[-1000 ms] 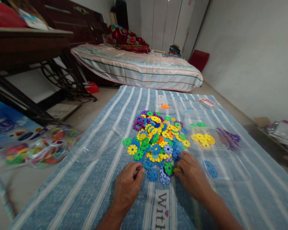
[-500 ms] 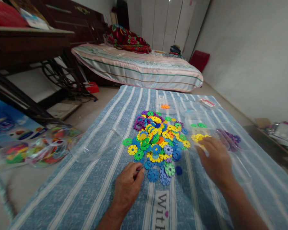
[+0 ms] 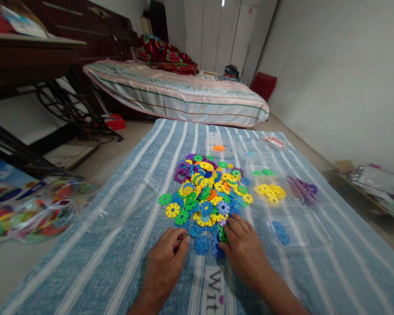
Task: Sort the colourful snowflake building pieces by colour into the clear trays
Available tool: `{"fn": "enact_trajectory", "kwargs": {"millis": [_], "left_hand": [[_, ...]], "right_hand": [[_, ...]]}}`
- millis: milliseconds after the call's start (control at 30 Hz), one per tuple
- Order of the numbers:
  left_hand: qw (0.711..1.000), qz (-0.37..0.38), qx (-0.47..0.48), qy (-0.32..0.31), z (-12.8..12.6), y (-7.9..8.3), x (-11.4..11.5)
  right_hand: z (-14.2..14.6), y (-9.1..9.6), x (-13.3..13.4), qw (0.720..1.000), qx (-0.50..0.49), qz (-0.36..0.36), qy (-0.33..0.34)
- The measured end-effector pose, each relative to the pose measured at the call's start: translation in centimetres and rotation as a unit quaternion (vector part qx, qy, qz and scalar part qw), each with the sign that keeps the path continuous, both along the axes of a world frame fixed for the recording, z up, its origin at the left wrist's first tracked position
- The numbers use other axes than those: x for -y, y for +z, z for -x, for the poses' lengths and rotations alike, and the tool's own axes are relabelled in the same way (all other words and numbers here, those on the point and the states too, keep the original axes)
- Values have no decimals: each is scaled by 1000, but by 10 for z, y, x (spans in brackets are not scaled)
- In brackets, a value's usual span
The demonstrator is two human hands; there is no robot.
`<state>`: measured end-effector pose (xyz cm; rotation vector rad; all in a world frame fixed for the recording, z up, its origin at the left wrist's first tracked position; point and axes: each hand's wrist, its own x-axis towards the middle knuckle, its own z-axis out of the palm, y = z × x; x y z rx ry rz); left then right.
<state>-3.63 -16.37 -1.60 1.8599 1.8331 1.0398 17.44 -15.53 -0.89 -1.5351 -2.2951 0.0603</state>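
Observation:
A heap of notched plastic discs (image 3: 206, 208) in yellow, blue, green, purple and orange lies on the striped cloth. At its near right edge, my right hand (image 3: 244, 243) has its thumb and fingers closed around a green notched disc (image 3: 222, 235), partly hidden by the fingers. My left hand (image 3: 167, 260) rests at the near left edge of the heap, thumb and forefinger pinched together. What it holds, if anything, cannot be made out. Between the hands lies a blue notched disc (image 3: 202, 245).
Clear trays at right hold yellow discs (image 3: 271, 192), purple discs (image 3: 305, 189), green discs (image 3: 264, 172) and blue discs (image 3: 280, 232). Orange discs (image 3: 219, 148) sit in a tray farther back. A clear plastic lid (image 3: 118, 205) lies at left. Beyond the cloth stands a bed (image 3: 177, 94).
My right hand has moved left from the tray of yellow discs to the near right side of the heap, closing on a green disc. My left hand stays pinched beside the heap.

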Motion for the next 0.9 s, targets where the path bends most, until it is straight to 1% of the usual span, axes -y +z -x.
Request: {"fn": "enact_trajectory", "kwargs": {"millis": [300, 467, 567, 667, 733, 800, 900], "left_hand": [[1000, -4, -2, 2, 0, 2, 0], [1000, -6, -2, 2, 0, 4, 0], [1000, -2, -1, 5, 0, 5, 0], [1000, 5, 0, 4, -1, 6, 1], [1000, 9, 2, 3, -1, 7, 1], [1000, 13, 3, 3, -1, 7, 1], [1000, 18, 1, 4, -1, 7, 2]], "right_hand": [[4, -4, 6, 998, -31, -44, 8], [0, -4, 7, 998, -38, -49, 20], [-1, -1, 8, 997, -57, -54, 27], [-3, 6, 8, 992, -90, -73, 39], [-7, 12, 3, 990, -102, -83, 43], [-16, 19, -7, 990, -94, -93, 45], [-39, 36, -39, 991, -44, -124, 33]]}}
